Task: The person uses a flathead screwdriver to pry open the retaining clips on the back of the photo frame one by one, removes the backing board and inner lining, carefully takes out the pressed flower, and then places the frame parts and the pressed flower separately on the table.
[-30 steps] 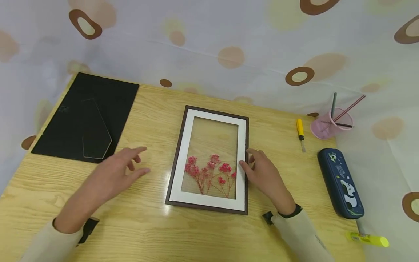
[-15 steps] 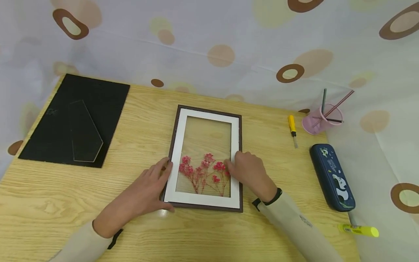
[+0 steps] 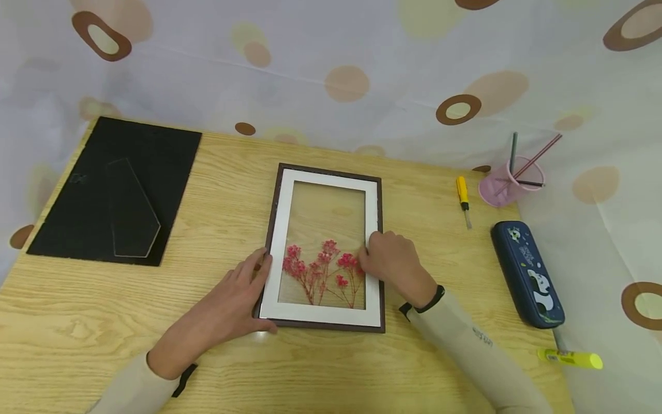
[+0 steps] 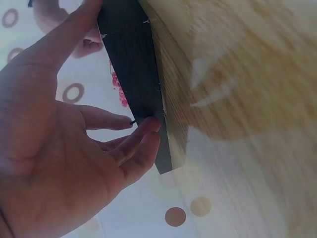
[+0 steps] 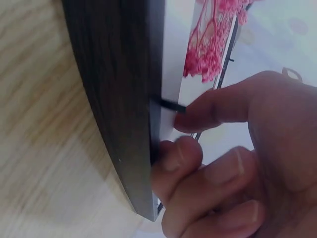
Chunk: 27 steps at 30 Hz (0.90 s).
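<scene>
A dark-rimmed picture frame (image 3: 331,327) lies flat, with a white mat (image 3: 320,313) round clear glazing and pink dried flowers (image 3: 295,266). My left hand (image 3: 226,306) holds its near left corner, the thumb by the near edge and the other fingers against the left side. In the left wrist view, the index fingertip meets a small dark tab at the rim. On the right side, my right hand (image 3: 395,261) has curled fingers against the rim. The right wrist view shows the thumb against another black tab (image 5: 171,105); how firmly it presses cannot be told.
A black backing board (image 3: 83,213) with a folded stand lies at the far left of the wooden table (image 3: 227,190). To the right are a yellow-handled screwdriver (image 3: 462,192), a pink pencil cup (image 3: 496,187), a navy pencil case (image 3: 527,276) and a yellow glue stick (image 3: 571,358).
My left hand has come right from above the table to the frame's near left corner. The right hand's fingers have curled at the right edge. Over the last half second both hands barely moved.
</scene>
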Motion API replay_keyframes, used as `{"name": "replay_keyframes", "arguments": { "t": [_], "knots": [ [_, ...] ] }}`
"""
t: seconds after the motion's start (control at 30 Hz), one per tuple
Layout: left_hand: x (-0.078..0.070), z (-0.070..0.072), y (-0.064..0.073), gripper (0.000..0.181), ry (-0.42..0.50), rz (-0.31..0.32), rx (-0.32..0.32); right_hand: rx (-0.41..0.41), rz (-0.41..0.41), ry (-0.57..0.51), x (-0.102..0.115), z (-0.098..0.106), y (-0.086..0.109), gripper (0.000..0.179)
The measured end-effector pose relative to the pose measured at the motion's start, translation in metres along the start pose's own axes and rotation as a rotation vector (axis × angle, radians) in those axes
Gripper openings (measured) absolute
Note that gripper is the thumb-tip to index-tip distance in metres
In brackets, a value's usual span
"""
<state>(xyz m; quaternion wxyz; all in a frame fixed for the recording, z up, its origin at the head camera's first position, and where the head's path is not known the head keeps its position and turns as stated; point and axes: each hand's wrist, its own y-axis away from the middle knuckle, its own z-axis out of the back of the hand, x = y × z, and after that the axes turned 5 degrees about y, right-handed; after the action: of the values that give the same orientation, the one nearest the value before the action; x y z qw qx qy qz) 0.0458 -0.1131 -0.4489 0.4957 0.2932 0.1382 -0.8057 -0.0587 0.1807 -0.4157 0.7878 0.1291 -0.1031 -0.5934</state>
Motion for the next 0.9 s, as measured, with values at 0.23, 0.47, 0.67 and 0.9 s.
{"name": "replay_keyframes", "arguments": {
  "t": [0.23, 0.47, 0.67, 0.9],
  "knots": [
    [0.001, 0.0, 0.002, 0.123, 0.0, 0.006, -0.006, 0.045, 0.025, -0.07, 0.002, 0.005, -0.006, 0.039],
    [0.001, -0.001, 0.001, 0.124, 0.003, 0.005, -0.008, 0.043, 0.0, -0.085, 0.007, 0.008, -0.009, 0.019],
    [0.001, -0.003, 0.0, 0.126, 0.026, 0.017, 0.006, 0.041, -0.02, -0.056, 0.011, 0.007, -0.009, 0.018],
    [0.004, -0.005, -0.002, 0.134, 0.073, 0.02, -0.009, 0.017, -0.017, -0.052, 0.011, 0.007, -0.007, 0.022]
  ]
}}
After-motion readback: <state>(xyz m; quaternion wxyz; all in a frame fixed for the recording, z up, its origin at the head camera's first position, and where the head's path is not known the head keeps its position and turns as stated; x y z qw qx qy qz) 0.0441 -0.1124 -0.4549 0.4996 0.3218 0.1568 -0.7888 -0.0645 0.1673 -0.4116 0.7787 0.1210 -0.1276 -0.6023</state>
